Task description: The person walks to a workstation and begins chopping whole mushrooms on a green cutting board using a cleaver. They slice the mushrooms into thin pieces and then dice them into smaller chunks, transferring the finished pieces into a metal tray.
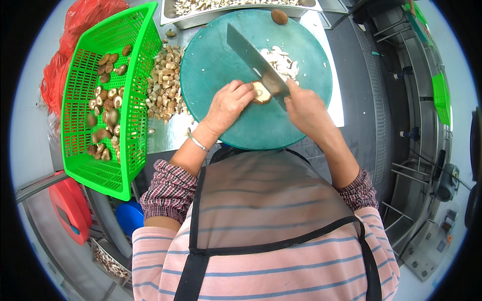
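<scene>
On a round green cutting board point(211, 124), my left hand point(226, 105) pins a shiitake mushroom cap point(260, 92) with its pale gill side up. The fingertips rest along the cap's left edge. My right hand point(307, 107) grips the handle of a cleaver point(248, 56), whose broad blade stands just right of the cap and slants toward the upper left. Whether the edge touches the mushroom I cannot tell. White mushroom slices point(280, 62) lie heaped beyond the blade. One whole brown mushroom point(279, 17) sits at the board's far edge.
Left of the board, cut mushroom stems point(165, 82) are piled on the metal table point(169, 137). A green plastic basket point(133, 113) holds several whole mushrooms. Behind the board stands a steel pan point(184, 23) of sliced mushrooms. Red plastic bags point(83, 22) lie beyond the basket.
</scene>
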Tool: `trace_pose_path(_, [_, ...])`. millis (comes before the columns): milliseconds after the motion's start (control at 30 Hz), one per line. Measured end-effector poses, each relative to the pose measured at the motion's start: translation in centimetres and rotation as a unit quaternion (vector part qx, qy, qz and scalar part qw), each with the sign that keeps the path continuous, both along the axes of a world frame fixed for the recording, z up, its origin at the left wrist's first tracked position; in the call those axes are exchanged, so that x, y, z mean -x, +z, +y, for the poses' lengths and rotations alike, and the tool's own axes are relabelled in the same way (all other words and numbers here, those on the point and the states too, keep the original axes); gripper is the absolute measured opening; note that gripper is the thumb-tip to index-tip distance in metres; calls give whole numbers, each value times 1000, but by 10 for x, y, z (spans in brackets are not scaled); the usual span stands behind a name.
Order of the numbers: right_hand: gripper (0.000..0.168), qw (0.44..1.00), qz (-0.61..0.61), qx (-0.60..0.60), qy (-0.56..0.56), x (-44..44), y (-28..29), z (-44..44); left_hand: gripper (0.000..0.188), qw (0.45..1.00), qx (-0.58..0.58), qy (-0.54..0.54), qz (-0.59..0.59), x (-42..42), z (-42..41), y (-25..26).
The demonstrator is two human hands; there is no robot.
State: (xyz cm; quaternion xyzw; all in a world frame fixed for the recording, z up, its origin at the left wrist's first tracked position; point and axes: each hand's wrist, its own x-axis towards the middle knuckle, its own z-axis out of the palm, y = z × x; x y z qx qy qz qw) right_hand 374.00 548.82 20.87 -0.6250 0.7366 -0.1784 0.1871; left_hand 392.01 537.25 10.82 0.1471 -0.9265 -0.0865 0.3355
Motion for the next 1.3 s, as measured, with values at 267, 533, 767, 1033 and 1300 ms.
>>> trace_pose_path(267, [12,1000,11,5,10,-3,-8,-5,22,1000,-1,5,-8,-2,1,-2])
trace_pose_path(533, [10,1000,-17,10,8,-7,-2,-5,28,1000,-19,-4,9,-1,2,2])
trace_pose_path(767, [10,1000,-4,-1,16,-9,-10,-8,22,1000,-9,0,-2,-3,2,-1])
trace_pose_path(1033, [20,1000,0,-30,11,-14,-24,-12,22,999,-43,-5,24,-6,4,3])
trace_pose_path(1300, [9,999,-37,-4,5,-18,-4,-9,20,998,-52,-8,32,-12,5,0])
